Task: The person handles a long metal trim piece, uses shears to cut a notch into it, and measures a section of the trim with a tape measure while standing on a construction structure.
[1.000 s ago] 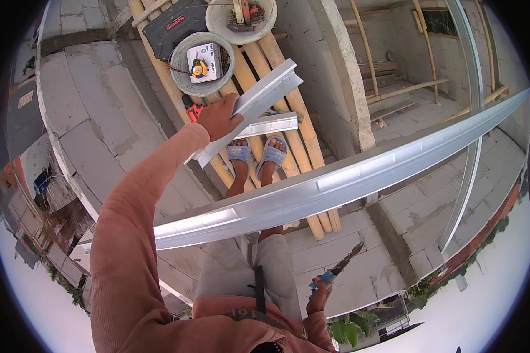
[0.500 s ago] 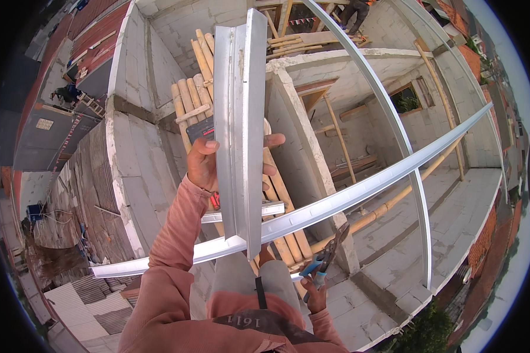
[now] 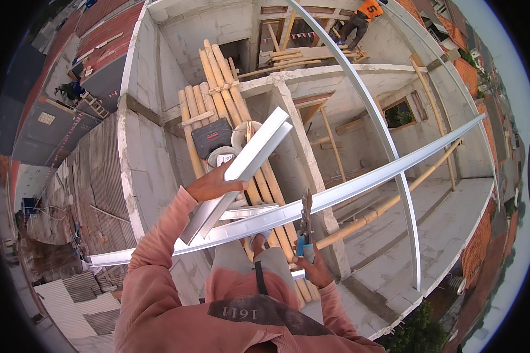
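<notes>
My left hand [image 3: 213, 185] grips a short silver metal channel [image 3: 258, 143] around its middle. The piece slants, its far end up to the right and its near end down over a long metal channel [image 3: 353, 190] that crosses in front of me. In my right hand [image 3: 318, 272] is a pair of tin snips [image 3: 305, 226] with blue handles, jaws pointing away from me. The snips stand right of the short piece, apart from it, and overlap the long channel in view. Beneath my left hand, another short metal strip [image 3: 250, 212] rests near the bamboo poles.
Bamboo poles [image 3: 218, 97] form a walkway bearing a dark case [image 3: 212, 139] and buckets [image 3: 239, 137]. A second long channel [image 3: 368, 88] crosses the first. Grey block walls [image 3: 288, 109] surround deep open rooms. A person in orange [image 3: 359, 22] is at the far right; another [image 3: 70, 90] is beside a ladder.
The short channel has swung from nearly upright to a slant, turned over in my left hand. My right hand has raised the snips, which now point straight ahead.
</notes>
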`<state>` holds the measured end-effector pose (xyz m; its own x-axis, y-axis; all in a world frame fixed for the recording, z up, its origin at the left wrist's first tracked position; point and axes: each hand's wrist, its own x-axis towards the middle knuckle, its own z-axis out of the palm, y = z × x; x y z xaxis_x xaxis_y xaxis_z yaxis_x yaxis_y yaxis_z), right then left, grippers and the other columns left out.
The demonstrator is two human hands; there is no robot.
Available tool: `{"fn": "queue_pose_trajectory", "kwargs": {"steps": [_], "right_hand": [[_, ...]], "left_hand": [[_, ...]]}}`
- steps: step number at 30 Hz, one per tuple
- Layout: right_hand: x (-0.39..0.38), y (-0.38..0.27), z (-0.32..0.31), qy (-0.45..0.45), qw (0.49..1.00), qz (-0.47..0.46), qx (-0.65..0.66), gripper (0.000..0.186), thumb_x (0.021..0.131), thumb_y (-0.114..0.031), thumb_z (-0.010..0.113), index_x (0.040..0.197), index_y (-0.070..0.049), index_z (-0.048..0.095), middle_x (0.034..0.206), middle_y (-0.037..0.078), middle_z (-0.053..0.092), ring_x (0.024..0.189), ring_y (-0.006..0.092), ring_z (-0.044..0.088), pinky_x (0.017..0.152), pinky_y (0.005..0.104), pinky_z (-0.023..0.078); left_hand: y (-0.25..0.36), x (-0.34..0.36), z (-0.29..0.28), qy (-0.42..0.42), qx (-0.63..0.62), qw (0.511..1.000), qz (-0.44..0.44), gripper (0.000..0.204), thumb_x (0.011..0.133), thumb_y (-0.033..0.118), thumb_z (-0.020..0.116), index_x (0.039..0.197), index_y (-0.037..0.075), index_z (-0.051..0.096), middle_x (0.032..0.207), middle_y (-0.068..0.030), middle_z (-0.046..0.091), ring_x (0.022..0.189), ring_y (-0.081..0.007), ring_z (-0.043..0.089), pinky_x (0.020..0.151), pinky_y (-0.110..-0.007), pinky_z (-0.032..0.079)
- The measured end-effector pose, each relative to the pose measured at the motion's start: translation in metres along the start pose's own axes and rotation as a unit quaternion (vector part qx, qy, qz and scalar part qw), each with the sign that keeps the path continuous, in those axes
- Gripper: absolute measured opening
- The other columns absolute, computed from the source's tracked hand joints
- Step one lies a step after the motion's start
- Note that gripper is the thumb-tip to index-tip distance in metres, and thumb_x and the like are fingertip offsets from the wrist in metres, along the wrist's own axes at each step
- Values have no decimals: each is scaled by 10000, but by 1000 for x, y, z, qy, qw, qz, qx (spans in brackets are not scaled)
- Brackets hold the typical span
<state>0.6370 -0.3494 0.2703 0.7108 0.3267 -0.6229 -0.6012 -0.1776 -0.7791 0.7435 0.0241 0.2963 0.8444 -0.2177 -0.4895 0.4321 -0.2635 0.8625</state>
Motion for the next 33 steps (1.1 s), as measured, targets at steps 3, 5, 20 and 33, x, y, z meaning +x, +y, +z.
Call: {"fn": "queue_pose_trajectory", "kwargs": {"steps": [3, 5, 20, 33], "right_hand": [[13, -3, 8, -63, 994, -17, -91, 751, 842, -185, 734, 1477, -4, 376, 1237, 127, 583, 1133, 230, 572, 983, 356, 458], [19, -12, 17, -121, 984, -2, -133, 790, 840, -201, 734, 1498, 0, 347, 1216, 152, 589, 1100, 236, 577, 969, 356, 463], [-1, -32, 35, -176, 957, -47, -227, 719, 865, -276, 682, 1474, -22, 395, 1309, 168, 565, 1194, 273, 539, 1047, 372, 404], [-7, -31, 33, -160, 952, -51, -256, 647, 842, -257, 661, 1403, -11, 452, 1326, 232, 548, 1235, 363, 539, 1045, 411, 412]], "left_hand": [[-20, -13, -12, -29, 72, 997, -6, 827, 807, 407, 705, 1450, -23, 412, 1283, -188, 593, 1148, -269, 580, 1003, -349, 443], [-27, -22, -19, -51, 92, 993, -51, 812, 804, 422, 680, 1430, -35, 439, 1274, -200, 601, 1153, -269, 579, 1015, -340, 429], [-28, -59, -6, -178, 7, 963, -200, 830, 781, 538, 627, 1365, -43, 524, 1253, -204, 623, 1110, -261, 609, 967, -332, 456], [-50, -56, 11, -199, 73, 961, -179, 787, 794, 519, 645, 1367, -5, 521, 1238, -161, 623, 1084, -249, 608, 971, -343, 456]]}}
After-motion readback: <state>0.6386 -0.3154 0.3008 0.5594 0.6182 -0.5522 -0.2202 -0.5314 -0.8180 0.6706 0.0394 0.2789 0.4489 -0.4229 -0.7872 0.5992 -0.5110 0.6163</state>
